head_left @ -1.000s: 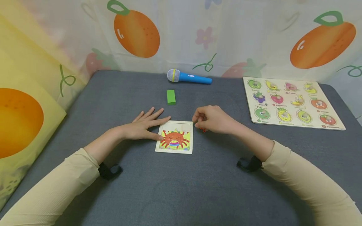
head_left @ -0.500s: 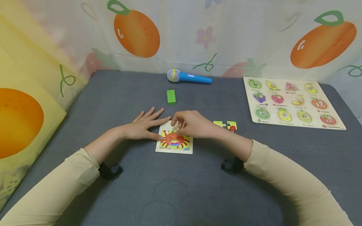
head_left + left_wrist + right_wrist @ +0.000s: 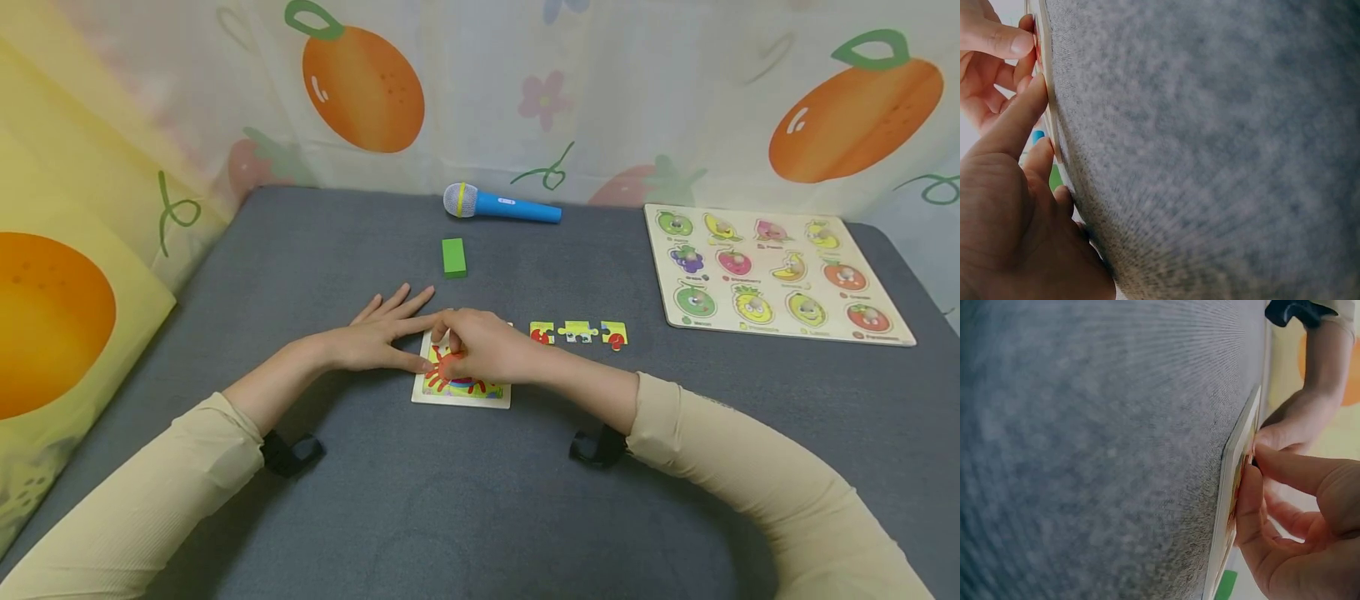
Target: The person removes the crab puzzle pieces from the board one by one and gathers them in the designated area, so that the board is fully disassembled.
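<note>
In the middle of the table lies a small square crab jigsaw in a pale wooden frame; its lower rows show a red crab on yellow. My left hand rests with straight, spread fingers at the frame's left side, thumb on its edge. Over the jigsaw bends my right hand, thumb and index finger pinching at a puzzle piece on the left. The fingers partly hide that piece. To the right of the frame are three loose puzzle pieces: a left one, a middle one and a right one.
A green block lies behind the frame. Farther back is a blue toy microphone. A fruit puzzle board occupies the right rear of the grey table. A printed cloth hangs at the back.
My right hand has moved left from the loose pieces onto the jigsaw, then farther to its left side. The loose pieces it covered are now visible. My left hand has stayed in place.
</note>
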A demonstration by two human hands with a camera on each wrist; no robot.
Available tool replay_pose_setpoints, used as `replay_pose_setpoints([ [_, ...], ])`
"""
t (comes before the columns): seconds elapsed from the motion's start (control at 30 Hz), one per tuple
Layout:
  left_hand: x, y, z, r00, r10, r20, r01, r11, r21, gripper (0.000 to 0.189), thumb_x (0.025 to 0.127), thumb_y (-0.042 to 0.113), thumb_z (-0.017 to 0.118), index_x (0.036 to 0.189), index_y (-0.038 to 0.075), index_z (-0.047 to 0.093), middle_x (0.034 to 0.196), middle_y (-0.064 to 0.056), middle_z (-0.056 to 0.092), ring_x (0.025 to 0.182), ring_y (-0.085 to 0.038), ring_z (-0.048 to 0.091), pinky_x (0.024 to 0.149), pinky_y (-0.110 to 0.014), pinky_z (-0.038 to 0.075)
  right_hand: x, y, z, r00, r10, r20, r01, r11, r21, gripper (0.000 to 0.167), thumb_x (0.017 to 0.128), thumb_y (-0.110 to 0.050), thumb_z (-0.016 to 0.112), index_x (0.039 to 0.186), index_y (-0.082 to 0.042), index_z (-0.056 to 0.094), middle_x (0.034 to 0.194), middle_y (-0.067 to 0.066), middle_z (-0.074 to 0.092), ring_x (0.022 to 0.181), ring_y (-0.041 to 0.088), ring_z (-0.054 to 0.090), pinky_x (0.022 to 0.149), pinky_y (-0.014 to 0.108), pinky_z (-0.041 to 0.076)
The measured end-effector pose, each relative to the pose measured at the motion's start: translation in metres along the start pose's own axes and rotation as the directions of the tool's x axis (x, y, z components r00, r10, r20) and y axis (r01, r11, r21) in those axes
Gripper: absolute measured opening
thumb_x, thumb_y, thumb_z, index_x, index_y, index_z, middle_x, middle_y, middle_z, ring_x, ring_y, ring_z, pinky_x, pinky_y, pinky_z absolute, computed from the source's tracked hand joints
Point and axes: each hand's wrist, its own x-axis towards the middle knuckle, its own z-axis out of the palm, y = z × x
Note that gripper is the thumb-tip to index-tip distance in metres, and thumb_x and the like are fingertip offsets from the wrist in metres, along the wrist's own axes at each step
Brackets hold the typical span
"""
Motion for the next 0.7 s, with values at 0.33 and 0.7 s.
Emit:
replay_pose_setpoints([
  [0.33, 0.0, -0.0002, 0.0006, 1.0, 0.023, -0.007, -0.022, 0.999, 0.023, 0.081, 0.092, 0.049, 0.064, 0.158, 0.027, 0.023, 0.17, -0.005, -0.005, 0.155, -0.037, -0.016, 0.12, -0.064, -0.014, 0.0006, -0.0008, 0.0018, 1.0, 0.012, 0.019, -0.011, 0.999, -0.037, 0.041, 0.089, -0.015, 0.073, 0.126, -0.005, 0.058, 0.093, 0.007, 0.058, 0.079, 0.015, 0.051, 0.065, 0.02, 0.039],
  [0.7, -0.0011, 0.0001, 0.0007, 1.0, 0.028, 0.006, -0.028, 0.998, 0.061, 0.09, 0.087, 0.05, 0.069, 0.159, 0.028, 0.019, 0.17, -0.003, -0.007, 0.155, -0.036, -0.018, 0.121, -0.064, -0.013, 0.0, -0.0009, 0.0025, 1.0, -0.011, 0.016, 0.012, 0.998, -0.057, 0.039, 0.088, -0.013, 0.074, 0.124, -0.006, 0.061, 0.094, 0.008, 0.059, 0.08, 0.016, 0.052, 0.066, 0.02, 0.04],
])
